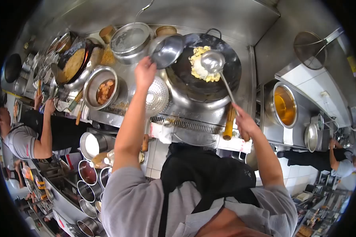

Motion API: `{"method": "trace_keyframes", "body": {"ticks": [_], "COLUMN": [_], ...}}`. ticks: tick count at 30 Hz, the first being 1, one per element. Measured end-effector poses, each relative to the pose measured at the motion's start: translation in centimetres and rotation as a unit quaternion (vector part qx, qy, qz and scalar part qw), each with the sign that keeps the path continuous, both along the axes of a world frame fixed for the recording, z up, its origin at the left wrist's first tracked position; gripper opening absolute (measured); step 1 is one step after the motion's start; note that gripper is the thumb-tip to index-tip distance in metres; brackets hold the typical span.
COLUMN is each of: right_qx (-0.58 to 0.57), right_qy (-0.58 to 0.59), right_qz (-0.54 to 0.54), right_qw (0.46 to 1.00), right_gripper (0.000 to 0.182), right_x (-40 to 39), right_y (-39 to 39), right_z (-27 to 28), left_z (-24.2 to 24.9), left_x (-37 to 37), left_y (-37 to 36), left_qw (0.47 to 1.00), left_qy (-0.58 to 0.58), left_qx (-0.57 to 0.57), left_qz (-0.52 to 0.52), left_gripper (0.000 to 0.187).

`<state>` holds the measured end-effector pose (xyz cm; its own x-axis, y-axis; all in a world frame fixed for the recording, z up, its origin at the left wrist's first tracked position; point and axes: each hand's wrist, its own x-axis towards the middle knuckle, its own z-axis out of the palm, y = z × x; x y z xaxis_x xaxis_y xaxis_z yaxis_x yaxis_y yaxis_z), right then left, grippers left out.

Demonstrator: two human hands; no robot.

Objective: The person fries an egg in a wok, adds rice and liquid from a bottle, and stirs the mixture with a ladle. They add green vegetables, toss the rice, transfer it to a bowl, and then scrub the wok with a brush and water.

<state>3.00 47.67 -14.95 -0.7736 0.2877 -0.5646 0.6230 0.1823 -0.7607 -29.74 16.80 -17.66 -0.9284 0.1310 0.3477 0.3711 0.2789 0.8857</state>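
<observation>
My left hand [145, 72] is closed on the rim of a metal bowl [167, 52], tilted beside the left edge of a large dark wok [225, 85]. No food shows inside the bowl. My right hand [245, 121] grips the long handle of a ladle [213, 62], its round head resting on or just above the food in the wok. That food is yellow scrambled egg [209, 76] with a white mass, perhaps rice, partly hidden under the ladle. Below my left hand lies a perforated strainer [156, 96].
A steel bowl of brown chunks [105, 91] and a lidded pot [131, 41] stand left. Another person [23, 136] works at a second wok [74, 65]. Amber liquid fills a bowl [284, 106] at right, below a hanging mesh strainer [310, 49].
</observation>
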Motion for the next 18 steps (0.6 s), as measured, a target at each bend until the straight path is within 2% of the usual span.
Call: {"method": "trace_keyframes", "body": {"ticks": [1, 2, 3, 4, 5, 6, 8, 10, 11, 12, 13, 14, 15, 16, 17, 18], "right_qx": [-0.059, -0.055, 0.027, 0.104, 0.128, 0.143, 0.158, 0.053, 0.052, 0.037, 0.021, -0.160, -0.242, -0.179, -0.157, -0.108], "right_qy": [-0.011, -0.011, 0.006, 0.019, 0.046, 0.056, 0.073, 0.090, 0.087, 0.052, 0.014, 0.022, 0.060, 0.136, 0.133, 0.118], "right_qz": [-0.034, -0.025, -0.003, 0.015, 0.018, 0.033, 0.060, 0.033, 0.050, 0.069, 0.100, 0.069, 0.085, 0.102, 0.082, 0.155], "right_qw": [0.998, 0.998, 1.000, 0.994, 0.991, 0.988, 0.983, 0.994, 0.994, 0.996, 0.995, 0.985, 0.965, 0.969, 0.975, 0.975], "right_gripper": [0.056, 0.056, 0.055, 0.054, 0.053, 0.054, 0.054, 0.056, 0.056, 0.056, 0.057, 0.056, 0.055, 0.054, 0.055, 0.056], "right_x": [-0.8, -1.4, -1.4, -0.7, -0.4, -0.3, -0.7, -1.5, -1.9, -2.7, -3.7, -3.8, -3.5, -4.3, -3.0, -2.8], "right_y": [0.2, 0.3, -0.1, -0.7, -1.1, -0.9, -0.4, 0.1, 0.7, 1.5, 2.1, 4.6, 4.9, 5.7, 0.8, 2.2], "right_z": [-0.6, 0.6, 2.6, 4.4, 6.1, 7.5, 8.0, 6.7, 5.2, 2.8, 0.1, -2.6, -3.3, -6.7, -3.5, -5.1], "left_z": [2.3, 2.9, 3.2, 3.6, 4.8, 8.2, 6.2, 5.2, 5.6, 6.8, 6.1, 7.1, 5.6, 4.2, 3.4, 1.6], "left_x": [3.5, 5.8, 8.3, 11.3, 14.7, 18.7, 24.3, 30.5, 33.5, 36.5, 38.6, 40.5, 43.7, 46.4, 49.4, 53.2], "left_y": [-3.1, -6.5, -10.4, -14.1, -17.2, -18.6, -25.6, -30.1, -30.6, -30.5, -30.6, -28.7, -30.0, -30.8, -30.7, -31.6], "left_qw": [0.992, 0.989, 0.985, 0.979, 0.980, 0.977, 0.975, 0.960, 0.947, 0.936, 0.942, 0.930, 0.924, 0.917, 0.902, 0.861], "left_qy": [-0.071, -0.094, -0.119, -0.167, -0.165, -0.201, -0.182, -0.194, -0.195, -0.220, -0.184, -0.171, -0.195, -0.201, -0.198, -0.254], "left_qx": [0.096, 0.101, 0.101, 0.101, 0.106, 0.067, 0.094, 0.142, 0.169, 0.199, 0.176, 0.201, 0.187, 0.201, 0.216, 0.181], "left_qz": [-0.037, -0.053, -0.070, -0.051, -0.022, 0.040, 0.086, 0.143, 0.190, 0.192, 0.218, 0.257, 0.272, 0.279, 0.316, 0.402], "left_gripper": [0.021, 0.023, 0.025, 0.023, 0.018, 0.011, 0.006, 0.006, 0.007, 0.005, 0.013, 0.024, 0.027, 0.026, 0.021, 0.028]}}
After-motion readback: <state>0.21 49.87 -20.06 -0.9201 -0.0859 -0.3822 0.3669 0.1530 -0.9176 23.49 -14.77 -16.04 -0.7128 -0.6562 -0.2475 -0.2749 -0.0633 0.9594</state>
